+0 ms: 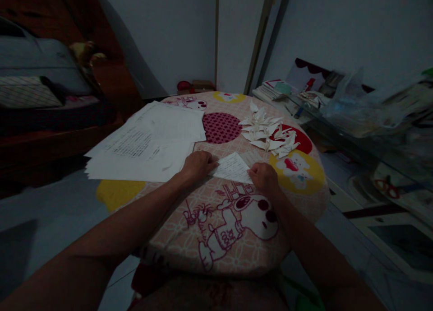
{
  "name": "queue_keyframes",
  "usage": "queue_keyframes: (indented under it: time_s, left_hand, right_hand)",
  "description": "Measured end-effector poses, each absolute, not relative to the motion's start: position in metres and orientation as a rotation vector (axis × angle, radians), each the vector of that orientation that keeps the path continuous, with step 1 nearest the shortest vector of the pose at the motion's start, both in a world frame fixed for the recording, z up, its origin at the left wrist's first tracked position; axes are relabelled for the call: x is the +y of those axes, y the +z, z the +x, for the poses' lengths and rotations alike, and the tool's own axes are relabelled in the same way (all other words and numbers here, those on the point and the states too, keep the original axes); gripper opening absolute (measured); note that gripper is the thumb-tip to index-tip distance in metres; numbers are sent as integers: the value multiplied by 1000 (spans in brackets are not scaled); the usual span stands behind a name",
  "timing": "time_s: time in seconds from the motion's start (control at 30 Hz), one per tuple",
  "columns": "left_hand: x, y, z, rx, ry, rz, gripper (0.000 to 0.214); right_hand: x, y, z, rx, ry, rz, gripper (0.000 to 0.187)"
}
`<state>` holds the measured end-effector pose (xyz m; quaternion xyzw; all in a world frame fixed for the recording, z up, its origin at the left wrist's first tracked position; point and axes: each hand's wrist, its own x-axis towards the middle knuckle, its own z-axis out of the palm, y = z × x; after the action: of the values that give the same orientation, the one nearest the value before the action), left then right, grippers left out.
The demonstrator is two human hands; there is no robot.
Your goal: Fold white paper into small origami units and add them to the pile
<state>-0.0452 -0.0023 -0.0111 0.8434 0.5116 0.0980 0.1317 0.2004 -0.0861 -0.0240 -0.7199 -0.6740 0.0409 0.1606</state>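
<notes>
A sheet of printed paper [233, 167], folded to a triangle, lies on the round table between my hands. My left hand [199, 164] is closed on its left corner, fingers curled and thumb at the edge. At the right corner, my right hand [264, 178] pinches the paper too. Left of my hands spreads a stack of printed sheets [152, 141]. Beyond my right hand sits a cluster of folded paper cranes [267, 131], several of them, with pointed wings and necks.
A patterned cloth [233, 257] with cartoon figures covers the round table. At right stands a glass-topped cabinet [324, 126] with papers and a plastic bag [365, 108]. A wooden bench [115, 90] with cushions stands at left. Behind is a pale door [238, 40].
</notes>
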Motion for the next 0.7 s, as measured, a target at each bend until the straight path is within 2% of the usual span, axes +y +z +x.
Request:
queue_keyframes:
  time_s: [0.7]
  left_hand:
    - [-6,-2,-38,1579,155,2363,36]
  right_hand:
    - [-87,-24,199,-1959,78,-2109,21]
